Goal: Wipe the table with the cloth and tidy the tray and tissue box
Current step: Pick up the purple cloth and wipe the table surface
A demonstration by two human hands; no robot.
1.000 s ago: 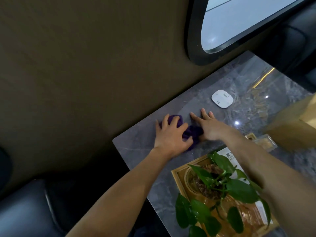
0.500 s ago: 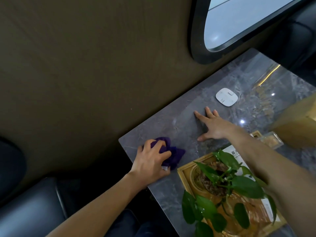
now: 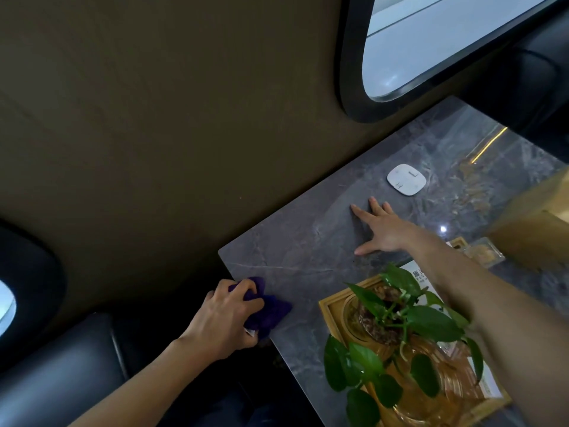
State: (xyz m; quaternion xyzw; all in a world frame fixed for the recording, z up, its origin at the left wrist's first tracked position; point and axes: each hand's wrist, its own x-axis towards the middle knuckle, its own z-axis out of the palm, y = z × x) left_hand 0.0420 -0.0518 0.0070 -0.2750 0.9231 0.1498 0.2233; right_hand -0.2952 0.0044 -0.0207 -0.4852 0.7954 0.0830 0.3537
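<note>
Gripping the purple cloth [image 3: 269, 309], the left hand [image 3: 226, 318] is curling its fingers over the bunched fabric at the near left edge of the grey marble table [image 3: 308, 241], with part of the hand hanging past that edge. The cloth is lying on the tabletop just left of the wooden tray [image 3: 329, 309], apart from it, and its far end is sticking out beyond the knuckles. The right hand [image 3: 380, 231] is resting flat on the table beyond the tray, fingers spread wide and thumb stretched toward the tray, holding nothing. A white square device [image 3: 406, 179] is sitting on the table just past those fingertips, not touching them. The tray is carrying a leafy green plant [image 3: 400, 331] in a glass bowl, and the right forearm is crossing above its far corner. To the right of the tray, a tan box [image 3: 535, 229] is showing at the frame's edge; whether it is the tissue box I cannot tell.
</note>
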